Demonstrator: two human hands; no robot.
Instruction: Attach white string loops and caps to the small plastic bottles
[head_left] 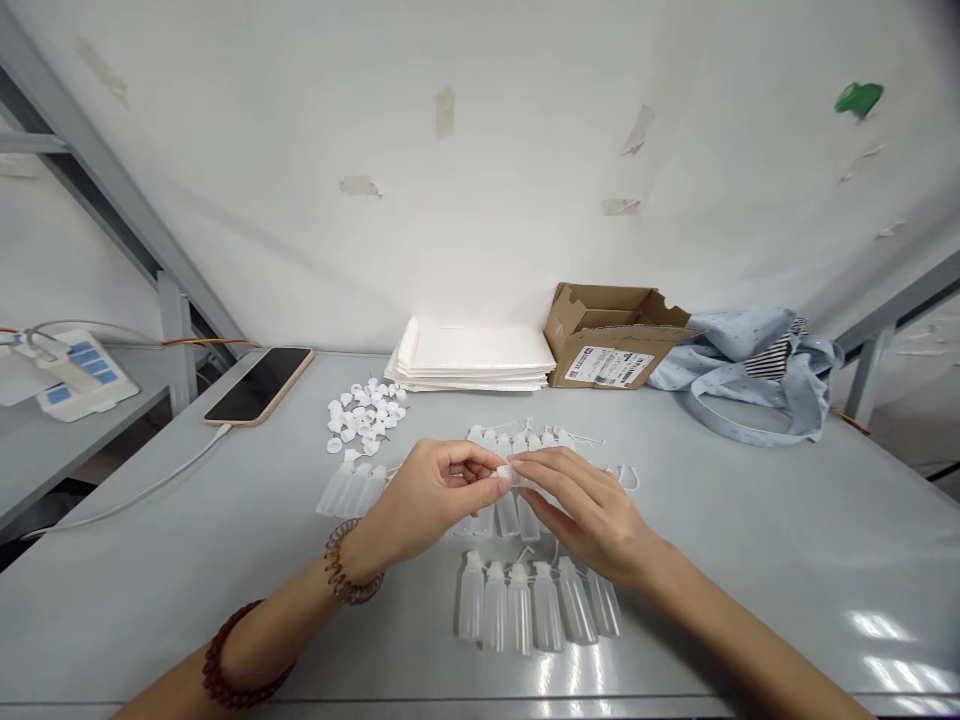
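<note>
Between the thumb and fingers of my left hand point(442, 495) is a small white cap point(504, 472). My right hand point(592, 505) meets it from the other side, fingertips close together at the cap; whatever lies under its fingers is mostly hidden. Translucent plastic squeeze bottles lie in rows around and below the hands. The front row of bottles point(519, 610) is nearest me, another row of bottles point(507, 515) is partly covered by my hands, and more bottles point(352, 490) lie by my left wrist. Loose white caps point(366, 412) form a pile at the back left.
A phone point(260, 386) on a white charging cable point(150, 495) lies at left. Against the wall are stacked white padded envelopes point(480, 350), an open cardboard box point(611, 345) and a light blue cloth bag point(742, 370). A power strip point(88, 375) sits on the left-hand surface.
</note>
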